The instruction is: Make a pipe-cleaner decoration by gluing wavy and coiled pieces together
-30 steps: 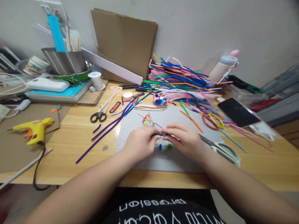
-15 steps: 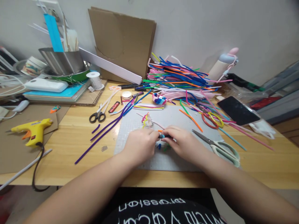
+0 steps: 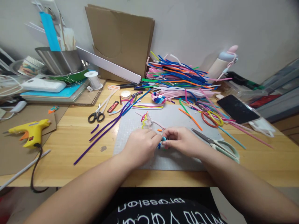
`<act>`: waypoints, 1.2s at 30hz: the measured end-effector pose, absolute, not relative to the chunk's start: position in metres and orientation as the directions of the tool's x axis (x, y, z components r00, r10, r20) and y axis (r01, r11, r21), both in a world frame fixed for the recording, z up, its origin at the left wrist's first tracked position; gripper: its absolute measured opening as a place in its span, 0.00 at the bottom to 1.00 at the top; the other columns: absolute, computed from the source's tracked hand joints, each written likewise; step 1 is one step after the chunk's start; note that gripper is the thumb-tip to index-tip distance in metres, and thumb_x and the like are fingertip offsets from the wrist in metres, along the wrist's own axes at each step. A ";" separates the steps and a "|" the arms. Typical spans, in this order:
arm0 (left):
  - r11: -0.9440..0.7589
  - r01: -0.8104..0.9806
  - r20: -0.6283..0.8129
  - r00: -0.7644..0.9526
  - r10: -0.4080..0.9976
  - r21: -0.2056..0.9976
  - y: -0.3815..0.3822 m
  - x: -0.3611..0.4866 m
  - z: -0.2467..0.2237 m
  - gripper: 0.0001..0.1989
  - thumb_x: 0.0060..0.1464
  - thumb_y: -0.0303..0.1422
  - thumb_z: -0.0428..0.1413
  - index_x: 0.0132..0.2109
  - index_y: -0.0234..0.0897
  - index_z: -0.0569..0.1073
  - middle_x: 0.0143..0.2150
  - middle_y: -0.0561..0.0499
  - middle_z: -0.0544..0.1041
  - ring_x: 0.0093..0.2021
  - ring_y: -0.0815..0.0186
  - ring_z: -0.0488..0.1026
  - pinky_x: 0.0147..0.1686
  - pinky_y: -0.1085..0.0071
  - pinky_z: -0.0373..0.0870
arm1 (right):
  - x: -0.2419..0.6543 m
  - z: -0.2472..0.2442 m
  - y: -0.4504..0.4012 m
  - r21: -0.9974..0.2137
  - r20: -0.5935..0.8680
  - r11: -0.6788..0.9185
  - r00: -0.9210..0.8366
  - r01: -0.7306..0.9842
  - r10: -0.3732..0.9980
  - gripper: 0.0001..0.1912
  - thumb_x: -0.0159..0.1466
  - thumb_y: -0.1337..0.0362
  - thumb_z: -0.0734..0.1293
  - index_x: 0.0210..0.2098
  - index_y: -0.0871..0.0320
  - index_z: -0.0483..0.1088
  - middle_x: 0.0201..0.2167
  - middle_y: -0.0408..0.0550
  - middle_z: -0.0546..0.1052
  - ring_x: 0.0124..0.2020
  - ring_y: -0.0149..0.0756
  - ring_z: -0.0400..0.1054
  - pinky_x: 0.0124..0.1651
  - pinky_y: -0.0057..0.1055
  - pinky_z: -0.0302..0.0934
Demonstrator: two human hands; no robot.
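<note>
My left hand (image 3: 143, 143) is closed round one end of a dark, pen-like stick. A light blue pipe cleaner (image 3: 164, 138) is coiled on this stick, and my right hand (image 3: 181, 140) pinches the coil between thumb and fingers. Most of the stick is hidden by my hands. Just below my fingertips a darker blue coiled piece (image 3: 159, 145) lies on the grey mat (image 3: 130, 124). Beyond my left hand rests a small pipe cleaner flower (image 3: 146, 120) in pink, yellow and white. A short orange piece (image 3: 160, 130) lies close to my fingers.
Green-handled scissors (image 3: 224, 149) lie right of my right hand. Behind the mat is a heap of coloured pipe cleaners (image 3: 177, 77). On the left are purple pipe cleaners (image 3: 100, 133), black-handled scissors (image 3: 96, 117) and a yellow glue gun (image 3: 35, 130). A phone (image 3: 238, 109) lies at right.
My right hand has shifted slightly left and its fingers have curled in round the light blue coil. The dark stick shows less than before. The view has moved a little.
</note>
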State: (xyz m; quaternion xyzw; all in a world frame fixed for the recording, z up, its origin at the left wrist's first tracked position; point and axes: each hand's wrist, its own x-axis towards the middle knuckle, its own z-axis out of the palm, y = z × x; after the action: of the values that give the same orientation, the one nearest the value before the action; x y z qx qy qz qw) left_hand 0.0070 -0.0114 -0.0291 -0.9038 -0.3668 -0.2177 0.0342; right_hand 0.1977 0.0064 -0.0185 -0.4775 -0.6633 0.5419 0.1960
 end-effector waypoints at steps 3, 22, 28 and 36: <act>-0.670 0.721 0.389 0.574 0.720 0.177 -0.010 0.007 -0.028 0.09 0.56 0.27 0.49 0.37 0.35 0.75 0.30 0.48 0.77 0.30 0.61 0.73 0.28 0.67 0.65 | 0.197 -0.020 0.007 -0.912 -0.199 -0.003 -0.435 0.411 0.878 0.05 0.55 0.64 0.68 0.31 0.58 0.70 0.26 0.43 0.75 0.28 0.34 0.70 0.31 0.31 0.63; 0.086 0.124 -0.132 0.433 0.892 0.989 0.000 0.011 -0.023 0.11 0.56 0.36 0.54 0.43 0.33 0.74 0.40 0.43 0.80 0.38 0.63 0.76 0.38 0.66 0.72 | 0.197 -0.015 0.008 -0.991 -0.043 0.014 -0.416 0.134 0.908 0.12 0.57 0.58 0.69 0.36 0.59 0.69 0.23 0.41 0.71 0.22 0.28 0.65 0.27 0.28 0.62; 0.496 -0.217 -0.300 0.577 0.760 0.841 0.000 0.010 -0.019 0.09 0.47 0.31 0.62 0.34 0.32 0.70 0.27 0.51 0.76 0.25 0.71 0.74 0.26 0.76 0.68 | 0.194 -0.016 0.004 -0.997 -0.051 -0.024 -0.422 0.069 0.905 0.11 0.56 0.58 0.70 0.33 0.59 0.69 0.23 0.41 0.71 0.20 0.26 0.63 0.23 0.25 0.58; 0.521 -0.112 -0.369 0.583 0.724 0.846 0.006 0.006 -0.016 0.08 0.47 0.32 0.61 0.32 0.33 0.70 0.26 0.51 0.76 0.24 0.71 0.73 0.26 0.75 0.67 | 0.220 -0.012 0.034 -0.972 0.034 0.025 -0.034 -0.235 0.999 0.05 0.49 0.68 0.70 0.24 0.59 0.68 0.16 0.36 0.63 0.15 0.21 0.51 0.17 0.21 0.44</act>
State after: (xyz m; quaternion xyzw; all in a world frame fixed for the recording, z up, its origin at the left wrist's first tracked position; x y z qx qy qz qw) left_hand 0.0058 0.0058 -0.0160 -0.4113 -0.3718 -0.2647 -0.7890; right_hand 0.2204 0.0344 -0.0120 -0.4206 -0.4542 0.5573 0.5534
